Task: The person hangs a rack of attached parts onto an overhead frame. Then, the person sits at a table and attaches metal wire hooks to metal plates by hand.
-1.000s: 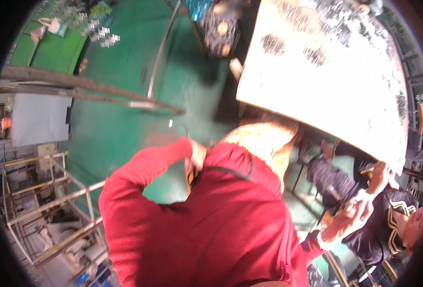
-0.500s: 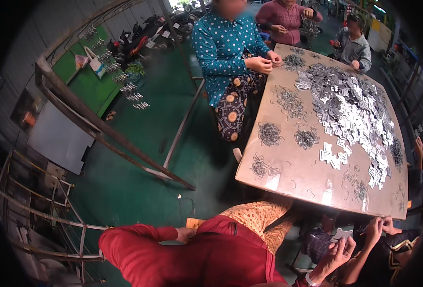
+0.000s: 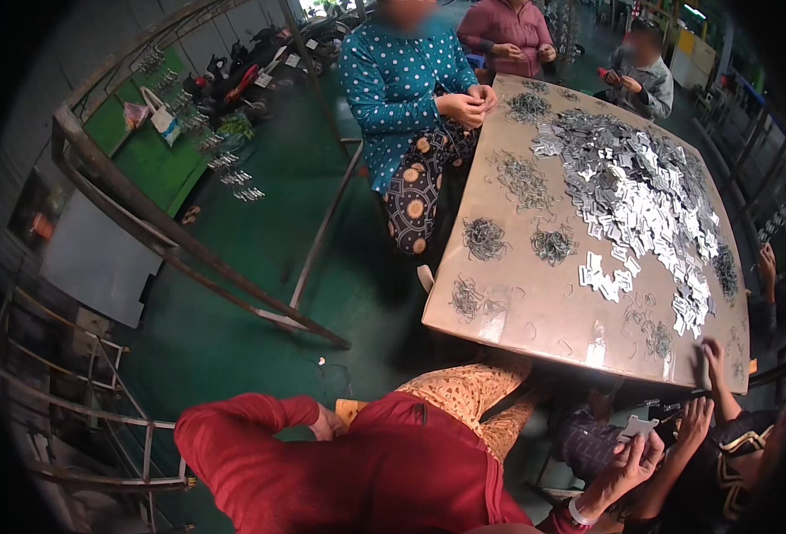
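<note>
In my right hand [image 3: 635,461] is a small flat metal plate [image 3: 637,430] with a notched outline, pinched between the fingers and held below the table's near edge. A pale bracelet circles that wrist. My left hand [image 3: 325,424] rests at my waist against the red jacket, its fingers mostly hidden, beside a yellowish wooden piece [image 3: 349,410]. Ahead, the brown-topped table [image 3: 535,311] carries a large heap of similar metal plates [image 3: 642,196]. Small piles of bent wire hooks [image 3: 484,238] lie around that heap; several loose hooks are near the front edge.
Beside me on the right, a co-worker's hand [image 3: 717,365] reaches the table corner. A person in a dotted teal shirt [image 3: 406,80] works at the left edge; others sit at the far end. Metal frames [image 3: 206,276], hanging parts and motorbikes [image 3: 255,80] stand left.
The co-worker at right has moved one hand up onto the table corner. At the far end, the grey-jacketed person's hands have come together. My right hand still holds the plate; the view has shifted slightly.
</note>
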Tool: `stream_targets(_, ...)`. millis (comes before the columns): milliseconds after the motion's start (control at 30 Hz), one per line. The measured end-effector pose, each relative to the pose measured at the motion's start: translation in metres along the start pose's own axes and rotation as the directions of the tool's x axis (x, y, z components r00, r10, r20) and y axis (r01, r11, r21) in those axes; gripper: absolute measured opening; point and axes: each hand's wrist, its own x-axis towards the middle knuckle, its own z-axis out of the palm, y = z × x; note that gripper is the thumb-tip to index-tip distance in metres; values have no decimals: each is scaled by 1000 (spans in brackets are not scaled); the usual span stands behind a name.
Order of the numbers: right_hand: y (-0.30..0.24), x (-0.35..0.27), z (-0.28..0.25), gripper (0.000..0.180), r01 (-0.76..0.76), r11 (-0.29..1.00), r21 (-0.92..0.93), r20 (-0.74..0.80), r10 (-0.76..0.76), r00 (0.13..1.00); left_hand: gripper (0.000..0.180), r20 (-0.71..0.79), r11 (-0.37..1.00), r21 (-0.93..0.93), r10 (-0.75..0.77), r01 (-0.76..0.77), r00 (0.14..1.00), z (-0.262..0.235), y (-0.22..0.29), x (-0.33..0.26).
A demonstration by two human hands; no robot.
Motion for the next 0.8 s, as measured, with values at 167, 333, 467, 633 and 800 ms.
stream_targets(167, 2, 0, -7, 20, 10, 999, 47, -32, -9, 999, 37, -102, 984, 177, -17, 36, 995, -6, -18, 15)
stream_targets(333, -8, -6, -16, 18, 3, 1000, 11, -79, -2, 997, 46, 68, 950, 301, 69, -86, 995, -35, -11, 22)
stream_targets(467, -6, -1, -6, 19, 37, 964, -265, -114, -69, 991, 57, 310, 803, 479, 225, -356, 924, -80, 26, -1)
stream_targets(633, 5, 7, -3, 19, 23, 999, 42, -26, -22, 999, 61, 280, 954, 272, -203, 125, 938, -82, 161, -49)
stream_targets(800, 8, 0, 4, 17, 29, 998, 52, -74, -25, 997, 31, 197, 722, 521, 417, -455, 887, -88, 345, -55)
